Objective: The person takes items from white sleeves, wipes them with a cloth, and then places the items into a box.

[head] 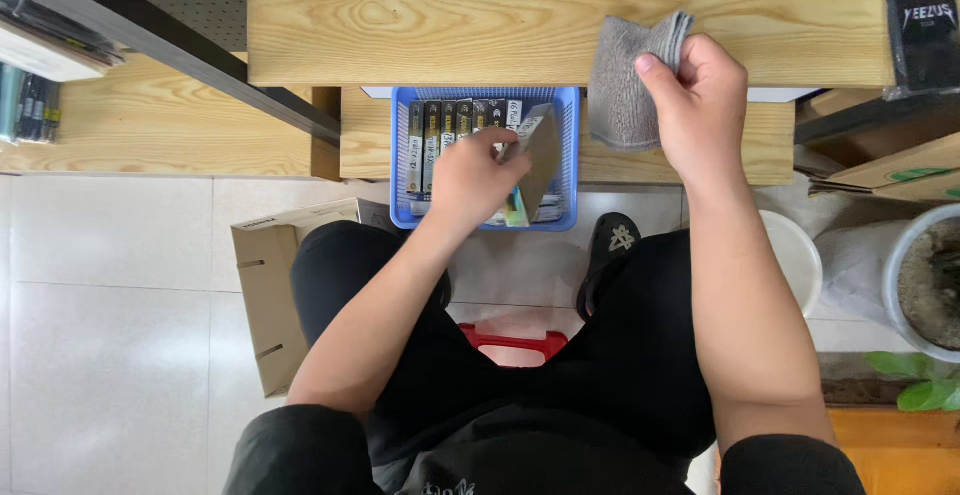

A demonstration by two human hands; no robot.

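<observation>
Seated person, seen from the head camera looking down past both forearms to black-clad legs.

Left hand (478, 177): closed around a flat brownish box (540, 150), fingers wrapped on its near edge. The box is tilted, its upper end leaning right, and sits over the right half of a blue plastic basket (400, 155). Whether its lower end touches the packs below or hangs just above them, I cannot tell; the hand covers that spot.

Blue plastic basket: rests on a lower wooden shelf (365, 135) under the table edge. Inside, a row of dark boxed packs (440, 130) stands upright side by side, filling the left and middle of it.

Right hand (700, 105): pinched shut on a grey cloth (622, 85), thumb on top, fingers curled behind. The cloth hangs down from the grip, over the front edge of the wooden table (450, 25), to the right of the basket.

Around:
- Dark phone case in clear wrap (920, 20) lies at the far right of the table.
- Open cardboard box (265, 285) on the tiled floor by the left leg.
- Red stool (515, 343) shows between the knees.
- Black shoe (610, 245) just below the basket's right corner.
- White bucket (795, 255) beside the right leg; a pot of soil (925, 280) with green leaves farther right.
</observation>
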